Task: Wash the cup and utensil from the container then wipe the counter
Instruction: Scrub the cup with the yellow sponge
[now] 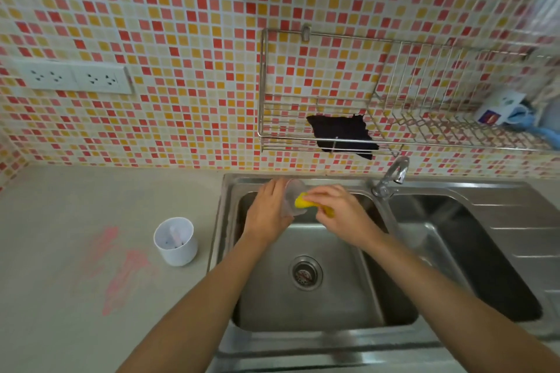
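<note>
Left fingers grip the cup; right fingers press sponge against it.

Only the person's two arms are showing in the head view: left hand and right hand, each with its forearm, left forearm and right forearm, running to the frame's bottom edge. Both forearms are showing bare along their full visible length, and both hands are bare too. Fingers are looking slim; nail detail is reading too small to tell.
</note>
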`<state>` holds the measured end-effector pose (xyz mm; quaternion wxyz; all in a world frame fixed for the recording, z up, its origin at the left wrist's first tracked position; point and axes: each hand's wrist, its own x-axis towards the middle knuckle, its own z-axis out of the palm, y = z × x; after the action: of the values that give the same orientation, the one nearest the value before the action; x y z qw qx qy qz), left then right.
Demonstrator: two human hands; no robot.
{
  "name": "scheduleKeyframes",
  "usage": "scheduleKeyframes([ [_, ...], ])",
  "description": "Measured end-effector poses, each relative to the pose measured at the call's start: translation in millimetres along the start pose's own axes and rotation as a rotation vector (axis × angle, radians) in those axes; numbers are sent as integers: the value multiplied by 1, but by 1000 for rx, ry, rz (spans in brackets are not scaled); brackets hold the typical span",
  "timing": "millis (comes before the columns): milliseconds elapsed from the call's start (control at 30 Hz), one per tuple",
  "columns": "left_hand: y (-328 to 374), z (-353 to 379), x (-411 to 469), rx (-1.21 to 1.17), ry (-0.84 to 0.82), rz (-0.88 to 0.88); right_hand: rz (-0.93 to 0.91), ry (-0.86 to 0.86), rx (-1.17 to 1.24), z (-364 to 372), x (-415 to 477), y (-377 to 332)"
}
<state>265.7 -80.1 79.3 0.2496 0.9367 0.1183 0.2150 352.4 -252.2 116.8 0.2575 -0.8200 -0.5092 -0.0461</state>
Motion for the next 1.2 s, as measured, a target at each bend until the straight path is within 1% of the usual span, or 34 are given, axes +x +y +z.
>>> scheduleKeyframes([
  [67, 11, 5, 4, 8, 25, 7, -92, -22, -102, -1, -3, 11],
  [100, 16, 9, 5, 20, 39, 6, -105, -22, -113, -2, -7, 15],
  [167, 26, 17, 8, 54, 50, 8, -45, -13, -15, -3, -16, 21],
  [233, 35, 23, 9, 71, 45, -3, 75, -16, 161, -5, -24, 24],
  [267, 40, 25, 8, 69, 41, -14, 104, -31, 228, -8, -27, 26],
  [300, 45, 28, 7, 66, 42, -14, 88, -54, 236, -10, -28, 32],
  [367, 57, 33, 5, 95, 36, 18, -47, -119, 122, -19, -30, 48],
  [433, 71, 36, 4, 137, 25, 55, -212, -164, -91, -25, -27, 71],
  [500, 82, 40, 6, 141, 23, 55, -293, -153, -220, -27, -23, 92],
  [533, 86, 41, 7, 136, 26, 41, -298, -137, -218, -26, -23, 96],
  [567, 88, 42, 9, 139, 27, 26, -270, -125, -166, -25, -25, 96],
  [600, 89, 43, 10, 144, 22, 2, -208, -115, -60, -24, -28, 92],
  [667, 90, 43, 11, 154, 16, -42, -23, -127, 198, -22, -34, 83],
  [700, 89, 43, 11, 161, 0, -59, 34, -137, 280, -22, -35, 82],
  [733, 88, 43, 11, 170, -24, -70, 38, -155, 297, -22, -36, 83],
  [767, 86, 44, 12, 176, -61, -75, -1, -174, 266, -24, -34, 86],
  [867, 84, 43, 17, 172, -169, -65, -229, -180, -19, -28, -26, 102],
  [900, 81, 43, 19, 156, -189, -61, -268, -164, -88, -26, -23, 105],
  [933, 80, 43, 22, 139, -209, -65, -278, -158, -122, -25, -23, 105],
  [1100, 72, 38, 31, 80, -253, -9, -263, -99, -72, -16, -36, 94],
  [1200, 66, 36, 35, 20, -197, 37, -212, 6, -76, -13, -29, 96],
])
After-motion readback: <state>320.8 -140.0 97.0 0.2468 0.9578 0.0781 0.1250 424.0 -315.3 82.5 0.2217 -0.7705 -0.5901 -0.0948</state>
